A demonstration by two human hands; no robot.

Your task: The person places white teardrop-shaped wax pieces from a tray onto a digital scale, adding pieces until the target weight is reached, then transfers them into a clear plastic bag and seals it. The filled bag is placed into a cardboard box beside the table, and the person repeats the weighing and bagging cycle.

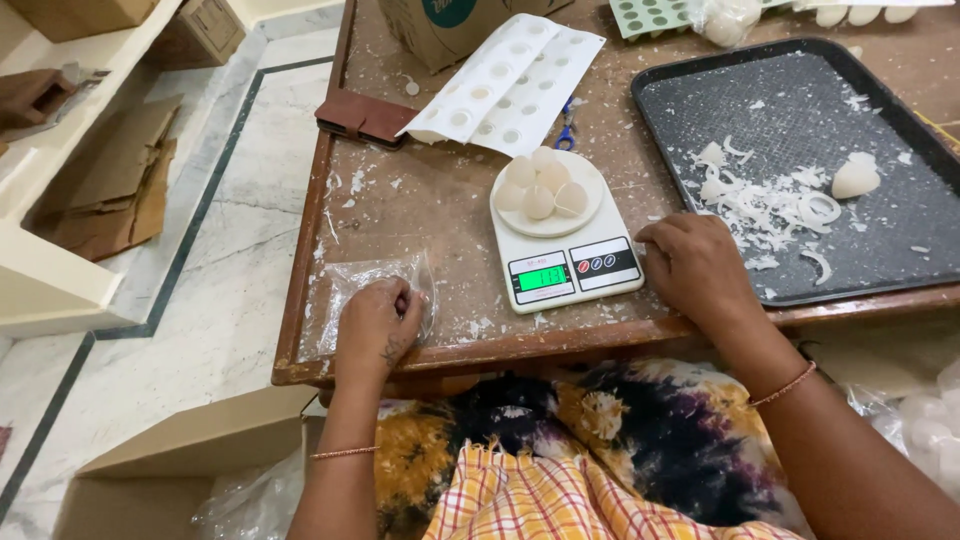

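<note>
Pinching a clear bag against the bench, the left hand has its fingers curled onto the film near the bench's front edge; the grip looks closed on the bag, though the fingertips are partly hidden under the knuckles. The bag lies flat, spreading up and left from that grip. The right hand rests knuckles-up on the bench with fingers bent under; it holds nothing that shows, and I cannot tell how wide its grip is.

Between the two hands, just left of the right hand and touching its fingers or nearly so, sits a white scale with a green lit display and a dark panel on its front. On its round pan lie five pale balls, bunched together. To the right of the right hand, a black tray holds white rings and scraps and one pale lump.

Beyond the scale, a white mould sheet with rows of round pockets leans on a brown carton bearing a round teal mark. A brown wallet lies left of the sheet. A green mould sits at the far edge. Below the left hand, off the bench, an open cardboard box stands on the floor.
</note>
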